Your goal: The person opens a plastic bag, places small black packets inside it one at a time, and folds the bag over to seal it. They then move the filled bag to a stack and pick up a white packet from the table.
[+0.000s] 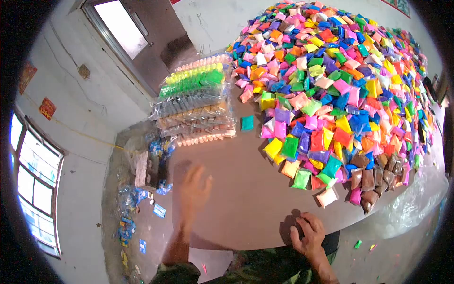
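Over the left part of the brown table (231, 189), my left hand (195, 187) is somewhat blurred, its fingers apart and nothing in them. My right hand (308, 233) is at the table's front edge, fingers curled but apart, with no object visible between them. A large heap of small colourful packets (326, 85) covers the right and back of the table. Its nearest packet to my right hand is a pale peach one (327, 197). Beyond my left hand lies a stack of clear bags (196, 102) holding rows of packets. A single teal packet (247, 123) sits between stack and heap.
Clear plastic sheeting (409, 203) hangs by the table's right front edge. On the floor at left are a box (144, 170) and scattered blue wrappers (159, 210). A window (38, 184) is in the left wall, and a door (156, 38) stands behind.
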